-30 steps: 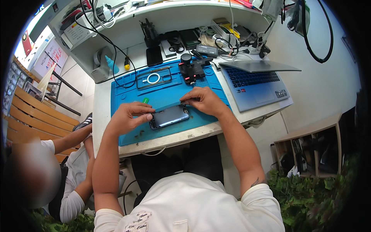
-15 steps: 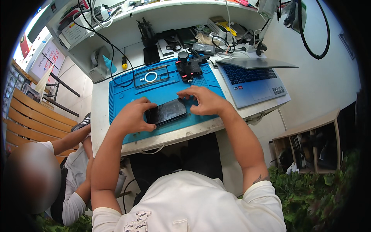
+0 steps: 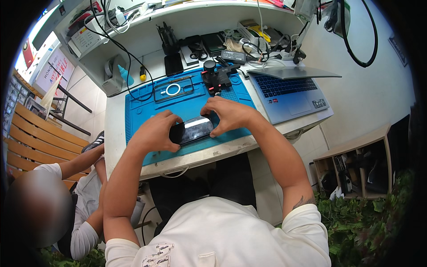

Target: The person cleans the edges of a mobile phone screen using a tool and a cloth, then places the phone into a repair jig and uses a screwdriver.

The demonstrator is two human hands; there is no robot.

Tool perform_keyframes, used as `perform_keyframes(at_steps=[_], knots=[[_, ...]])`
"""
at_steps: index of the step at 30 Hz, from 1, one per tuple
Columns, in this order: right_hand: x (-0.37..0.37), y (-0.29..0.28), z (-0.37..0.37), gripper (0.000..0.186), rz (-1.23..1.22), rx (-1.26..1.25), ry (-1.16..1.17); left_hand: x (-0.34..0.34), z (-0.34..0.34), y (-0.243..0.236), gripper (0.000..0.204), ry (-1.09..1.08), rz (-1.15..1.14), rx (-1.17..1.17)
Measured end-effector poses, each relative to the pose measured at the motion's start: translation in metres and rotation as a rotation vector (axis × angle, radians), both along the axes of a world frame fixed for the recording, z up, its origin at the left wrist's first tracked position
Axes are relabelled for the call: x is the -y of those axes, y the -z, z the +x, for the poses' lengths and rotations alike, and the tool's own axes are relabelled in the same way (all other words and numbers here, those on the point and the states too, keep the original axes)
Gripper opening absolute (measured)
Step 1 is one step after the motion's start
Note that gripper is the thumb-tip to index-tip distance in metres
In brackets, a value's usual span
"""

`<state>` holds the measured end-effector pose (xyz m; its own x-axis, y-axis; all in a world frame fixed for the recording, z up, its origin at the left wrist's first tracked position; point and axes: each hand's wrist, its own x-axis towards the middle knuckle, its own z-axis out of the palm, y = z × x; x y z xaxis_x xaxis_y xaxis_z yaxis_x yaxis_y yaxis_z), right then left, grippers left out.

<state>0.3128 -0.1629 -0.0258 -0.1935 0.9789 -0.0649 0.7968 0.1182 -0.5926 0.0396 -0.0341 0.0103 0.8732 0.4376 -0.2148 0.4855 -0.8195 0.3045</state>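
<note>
A dark smartphone (image 3: 195,129) lies sideways over the near part of a blue repair mat (image 3: 142,116), its glossy face catching light. My left hand (image 3: 159,130) grips its left end, thumb on the near edge and fingers on the far edge. Around the right end curls my right hand (image 3: 223,115), with the thumb at the near corner and the fingers at the far one. Beyond the phone, a clear dark-edged phone case (image 3: 189,81) with a white ring rests on the mat. A black clamp-like device with red parts (image 3: 212,80) stands near my right fingers.
An open silver laptop (image 3: 293,103) stands on the right of the white desk. Toward the back are another black phone (image 3: 173,64), a screwdriver (image 3: 143,73), a blue bottle (image 3: 126,74) and tangled cables (image 3: 262,49). A seated person (image 3: 84,200) is at the left.
My right hand has closed in on the phone's right end, its thumb now at the near corner. The phone's tilt has shifted slightly, with a brighter reflection on its face.
</note>
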Motion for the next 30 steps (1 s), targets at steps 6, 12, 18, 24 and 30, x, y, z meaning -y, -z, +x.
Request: perform_keyframes(at_steps=[6, 12, 18, 24, 30], knots=[[0.0, 0.003, 0.002, 0.075, 0.032, -0.051, 0.001, 0.011, 0.016, 0.005, 0.079, -0.001, -0.037, 0.103], [0.006, 0.003, 0.002, 0.075, 0.056, -0.048, 0.003, 0.009, 0.022, 0.002, 0.081, -0.029, -0.045, 0.047], [0.014, 0.008, 0.008, 0.077, 0.072, -0.061, 0.006, 0.011, 0.024, -0.003, 0.082, -0.001, -0.019, 0.038], [0.018, 0.011, 0.013, 0.079, 0.044, -0.085, 0.015, 0.014, 0.026, -0.005, 0.083, 0.004, -0.022, 0.034], [0.02, 0.003, 0.007, 0.08, 0.008, -0.064, 0.047, 0.014, 0.027, -0.007, 0.081, 0.003, -0.004, 0.023]])
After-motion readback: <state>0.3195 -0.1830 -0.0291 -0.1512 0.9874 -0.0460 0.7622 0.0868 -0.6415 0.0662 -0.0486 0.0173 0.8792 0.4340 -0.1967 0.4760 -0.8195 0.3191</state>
